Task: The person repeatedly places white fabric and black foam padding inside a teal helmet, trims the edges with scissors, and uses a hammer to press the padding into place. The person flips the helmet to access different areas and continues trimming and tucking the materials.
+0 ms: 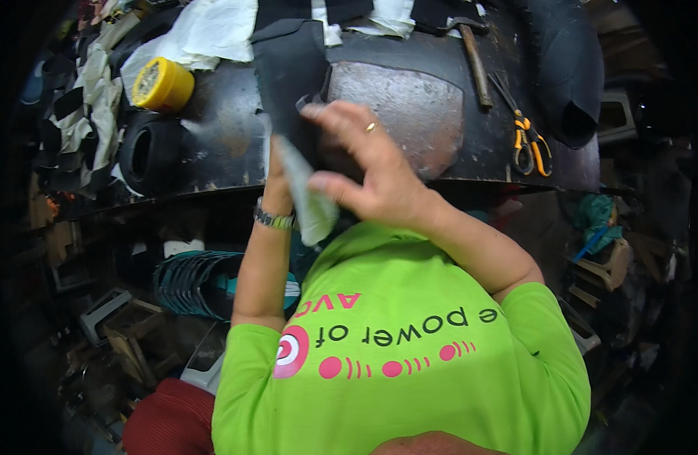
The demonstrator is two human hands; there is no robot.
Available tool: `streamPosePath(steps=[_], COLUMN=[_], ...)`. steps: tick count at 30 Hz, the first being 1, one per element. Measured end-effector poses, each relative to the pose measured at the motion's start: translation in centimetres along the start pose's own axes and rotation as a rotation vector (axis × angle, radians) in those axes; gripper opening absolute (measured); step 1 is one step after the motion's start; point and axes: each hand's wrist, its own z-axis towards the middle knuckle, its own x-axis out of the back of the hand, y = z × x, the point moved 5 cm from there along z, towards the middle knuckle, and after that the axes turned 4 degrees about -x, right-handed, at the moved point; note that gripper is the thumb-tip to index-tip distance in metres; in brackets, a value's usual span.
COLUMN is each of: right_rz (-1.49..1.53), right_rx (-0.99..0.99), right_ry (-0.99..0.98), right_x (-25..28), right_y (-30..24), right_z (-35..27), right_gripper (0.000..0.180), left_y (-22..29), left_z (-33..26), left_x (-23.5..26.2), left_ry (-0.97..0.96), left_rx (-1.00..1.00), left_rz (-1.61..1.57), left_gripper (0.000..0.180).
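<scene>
A long black piece of sheet material point(288, 72) with a pale lining point(307, 201) hangs over the table's near edge. Behind its near end is my left hand point(276, 171), which grips it; the fingers are mostly hidden by the material. My right hand point(375, 163) is over the piece, fingers stretched out and thumb apart, its fingertips at the black surface. Something small and clear by those fingertips is too blurred to name. Just right of the piece lies a worn, flat slab point(410, 106), partly under my right hand.
A yellow tub point(163, 85) and a black hollow roll-like form point(146, 155) stand at the left, beside black and white scraps point(99, 114). To the right lie a hammer point(476, 64), orange-handled scissors or pliers point(527, 140) and a black rounded form point(567, 72). Below the table is a teal-edged stack point(194, 284).
</scene>
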Motion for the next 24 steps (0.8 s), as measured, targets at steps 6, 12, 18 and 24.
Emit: streamPosePath(steps=[6,12,18,24], right_rz=[-0.263,-0.297,-0.049,0.203], right_rx=[0.397,0.451,0.321,-0.18], right_ry=[-0.156,-0.225,-0.173,0.187], right_x=[-6.4,-8.2,-5.3,4.9], right_y=[-4.5,-4.7,-4.6,1.3], right_z=[0.4,0.4,0.6,1.5], right_gripper=[0.067,0.065,0.074,0.068], left_y=[2.0,0.2,3.7,2.9], left_z=[-9.2,-8.6,-6.1,-0.5], left_x=[4.7,4.2,4.3,-0.6], left_ry=[-0.004,0.038,0.071,-0.063], left_rx=[-0.088,-0.021,-0.086,-0.201], left_rz=[1.285,1.052,0.959,0.786], left_gripper=[0.06,0.057,0.054,0.051])
